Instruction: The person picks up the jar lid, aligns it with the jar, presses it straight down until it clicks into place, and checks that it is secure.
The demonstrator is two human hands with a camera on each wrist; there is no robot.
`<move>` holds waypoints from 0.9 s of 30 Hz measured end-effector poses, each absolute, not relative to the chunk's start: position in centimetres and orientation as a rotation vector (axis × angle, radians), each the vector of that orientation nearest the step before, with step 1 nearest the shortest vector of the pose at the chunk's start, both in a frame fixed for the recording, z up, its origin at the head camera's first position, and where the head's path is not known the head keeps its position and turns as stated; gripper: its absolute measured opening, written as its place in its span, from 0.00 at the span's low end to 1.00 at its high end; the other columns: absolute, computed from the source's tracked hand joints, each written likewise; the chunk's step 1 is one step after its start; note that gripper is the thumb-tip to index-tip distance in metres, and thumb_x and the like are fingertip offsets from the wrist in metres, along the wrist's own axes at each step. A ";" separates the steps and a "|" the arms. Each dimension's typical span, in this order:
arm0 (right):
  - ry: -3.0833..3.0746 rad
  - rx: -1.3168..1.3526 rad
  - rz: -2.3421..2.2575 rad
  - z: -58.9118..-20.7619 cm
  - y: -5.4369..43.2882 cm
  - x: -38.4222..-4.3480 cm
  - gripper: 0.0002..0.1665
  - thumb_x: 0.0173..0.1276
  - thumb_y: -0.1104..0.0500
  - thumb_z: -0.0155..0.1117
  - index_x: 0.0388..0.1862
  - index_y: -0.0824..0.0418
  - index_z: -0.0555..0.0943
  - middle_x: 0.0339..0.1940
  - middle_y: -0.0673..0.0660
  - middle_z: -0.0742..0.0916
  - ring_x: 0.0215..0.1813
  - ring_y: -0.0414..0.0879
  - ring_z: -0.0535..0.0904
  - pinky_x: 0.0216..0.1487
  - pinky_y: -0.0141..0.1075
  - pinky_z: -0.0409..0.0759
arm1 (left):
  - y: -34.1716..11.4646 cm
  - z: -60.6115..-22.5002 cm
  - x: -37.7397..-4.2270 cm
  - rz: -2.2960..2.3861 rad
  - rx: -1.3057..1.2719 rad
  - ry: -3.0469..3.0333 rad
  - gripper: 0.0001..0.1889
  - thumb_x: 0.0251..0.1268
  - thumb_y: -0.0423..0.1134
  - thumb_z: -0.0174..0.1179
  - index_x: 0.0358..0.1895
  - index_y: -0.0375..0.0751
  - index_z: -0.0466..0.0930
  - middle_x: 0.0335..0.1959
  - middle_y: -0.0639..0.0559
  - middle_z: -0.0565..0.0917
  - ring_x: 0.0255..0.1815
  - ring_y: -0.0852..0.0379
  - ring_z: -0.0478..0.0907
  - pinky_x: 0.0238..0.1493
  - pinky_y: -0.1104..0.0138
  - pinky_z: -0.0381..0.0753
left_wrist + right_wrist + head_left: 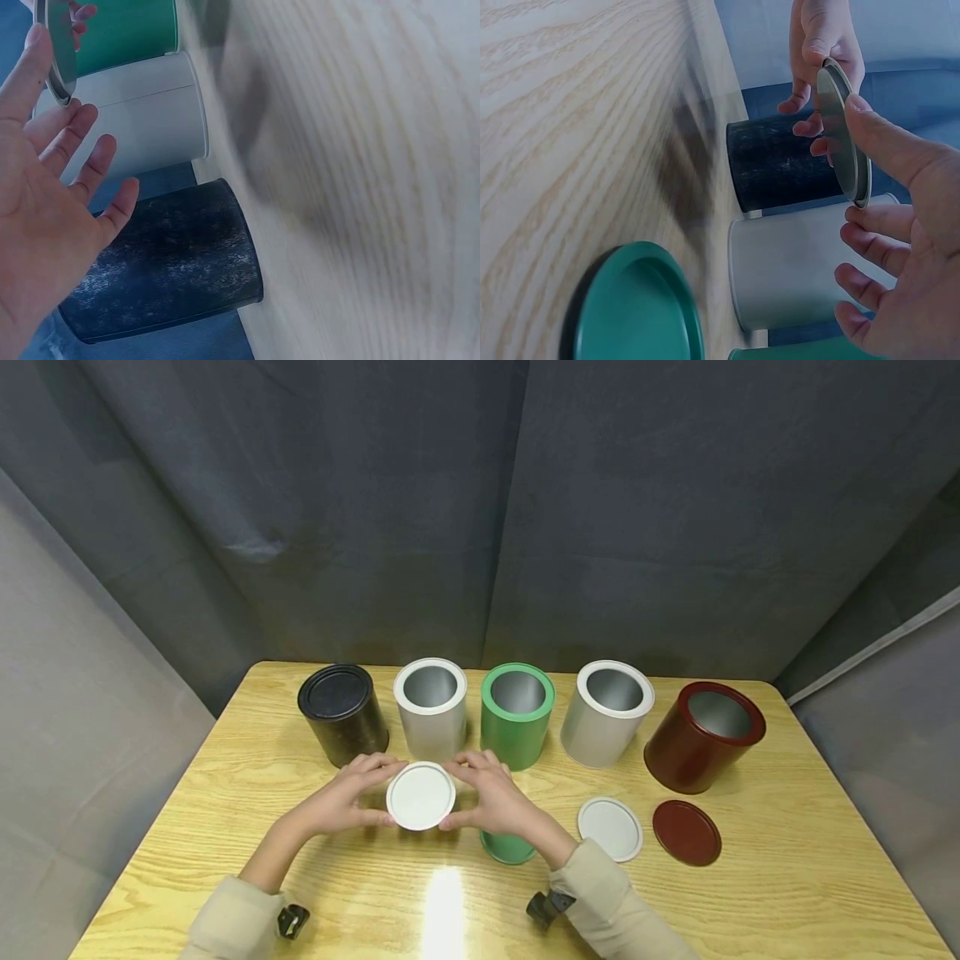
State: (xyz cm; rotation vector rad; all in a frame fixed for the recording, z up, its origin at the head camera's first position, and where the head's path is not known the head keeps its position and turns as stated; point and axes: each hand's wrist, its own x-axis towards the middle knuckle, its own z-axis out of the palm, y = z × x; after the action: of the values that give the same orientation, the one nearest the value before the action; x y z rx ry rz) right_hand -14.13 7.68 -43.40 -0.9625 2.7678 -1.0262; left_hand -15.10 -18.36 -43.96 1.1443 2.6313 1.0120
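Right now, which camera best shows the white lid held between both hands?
The head view: the white lid faces it, nearly its whole round top showing between the left hand and right hand. The right wrist view shows it slanted, mostly underside and rim; the left wrist view shows a narrow part, cut off at the top.

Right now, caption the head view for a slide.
Left hand and right hand hold a white lid above a table bearing five cans.
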 end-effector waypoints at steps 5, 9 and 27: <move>2.776 -0.971 -1.029 -43.1 7.8 -14.2 0.43 0.41 0.47 0.77 0.57 0.62 0.75 0.51 0.54 0.75 0.50 0.47 0.64 0.43 0.39 0.59 | -18.3 -43.6 -15.2 1.013 1.154 2.639 0.37 0.46 0.45 0.69 0.62 0.36 0.68 0.56 0.48 0.70 0.55 0.51 0.64 0.52 0.47 0.61; 2.776 -0.977 -1.031 -42.8 7.9 -14.2 0.43 0.41 0.47 0.77 0.58 0.62 0.75 0.52 0.55 0.75 0.50 0.48 0.64 0.44 0.40 0.59 | -18.2 -43.4 -15.2 1.016 1.162 2.647 0.37 0.45 0.43 0.70 0.62 0.36 0.68 0.56 0.48 0.70 0.55 0.51 0.64 0.52 0.47 0.62; 2.795 -1.025 -1.053 -41.4 8.1 -14.3 0.42 0.41 0.47 0.77 0.57 0.60 0.76 0.51 0.54 0.76 0.50 0.47 0.64 0.45 0.41 0.59 | -18.2 -41.8 -15.0 1.056 1.175 2.663 0.37 0.45 0.42 0.70 0.62 0.36 0.67 0.56 0.47 0.70 0.54 0.51 0.63 0.51 0.47 0.64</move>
State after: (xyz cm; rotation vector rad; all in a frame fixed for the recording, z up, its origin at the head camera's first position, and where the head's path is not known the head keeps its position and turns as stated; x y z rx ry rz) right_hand -14.29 8.06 -41.36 -1.0254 2.7955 -1.0532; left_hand -14.98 -18.19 -41.80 1.1750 2.6631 1.0557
